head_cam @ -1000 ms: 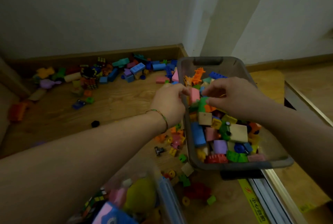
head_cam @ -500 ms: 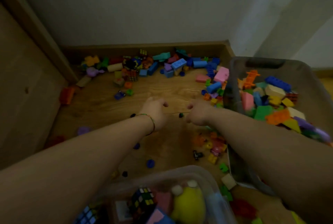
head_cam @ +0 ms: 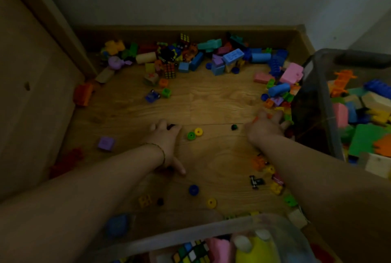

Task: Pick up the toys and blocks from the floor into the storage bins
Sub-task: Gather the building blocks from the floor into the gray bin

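Blocks and toys lie scattered on the wooden floor, thickest along the far skirting, among them a blue block and a puzzle cube. My left hand lies spread on the floor, its fingertips at a small black piece. A green ring and a yellow ring sit just right of it. My right hand reaches into the small blocks beside the grey bin, which is full of blocks. Whether it grips one is hidden.
A clear bin with a cube and a yellow toy stands at the near edge. A wooden panel closes the left side. A purple block, a blue ring and a toy car lie between my arms.
Both hands left the grey bin and came down to the floor. The left spread flat by the black piece, the right moved right to the blocks beside the bin. The view tilted down.
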